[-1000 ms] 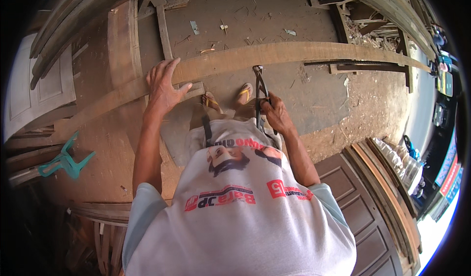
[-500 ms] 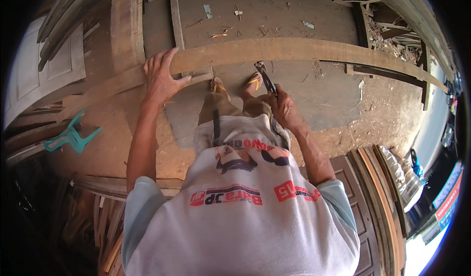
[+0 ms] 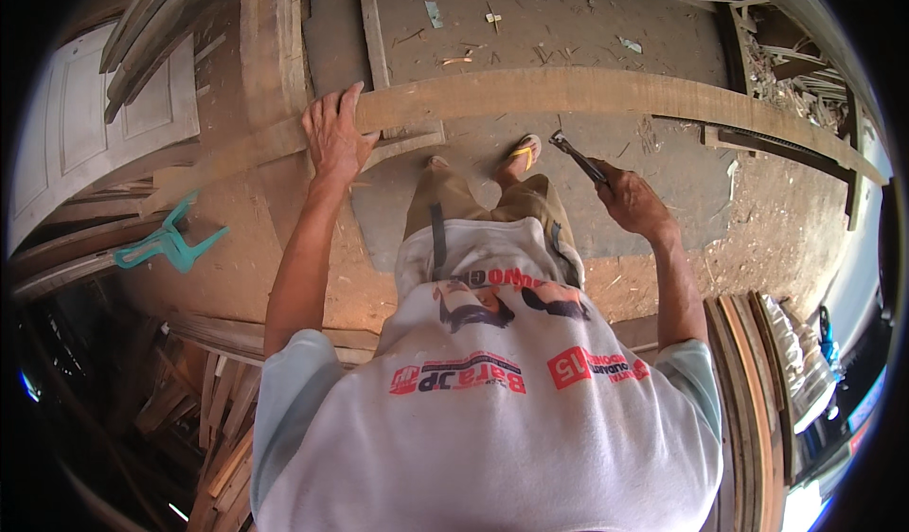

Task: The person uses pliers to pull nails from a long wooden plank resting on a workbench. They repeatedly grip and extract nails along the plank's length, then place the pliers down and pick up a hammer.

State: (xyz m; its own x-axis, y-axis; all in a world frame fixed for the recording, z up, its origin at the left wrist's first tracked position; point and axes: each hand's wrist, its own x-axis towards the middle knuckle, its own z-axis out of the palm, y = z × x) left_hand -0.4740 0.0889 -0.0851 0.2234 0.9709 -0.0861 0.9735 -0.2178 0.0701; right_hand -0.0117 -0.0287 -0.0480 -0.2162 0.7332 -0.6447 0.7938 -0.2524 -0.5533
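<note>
A long curved wooden plank (image 3: 587,92) runs across the view in front of me, from lower left to far right. My left hand (image 3: 333,136) rests flat on its left part, fingers spread. My right hand (image 3: 632,203) is closed around the handles of dark metal pincers (image 3: 578,158), held just below the plank's near edge, jaws pointing up toward the wood. My feet in yellow sandals (image 3: 524,151) stand on the concrete floor between my hands.
A white panelled door (image 3: 90,144) lies at the left. A teal plastic chair (image 3: 170,243) lies tipped beside it. Wood offcuts and boards are piled at lower left (image 3: 204,409), stacked planks at the right (image 3: 757,362). Chips and scraps litter the floor beyond the plank.
My right hand with the pincers has swung out to the right and away from the plank. My left hand has stayed on the plank. The view has shifted down slightly.
</note>
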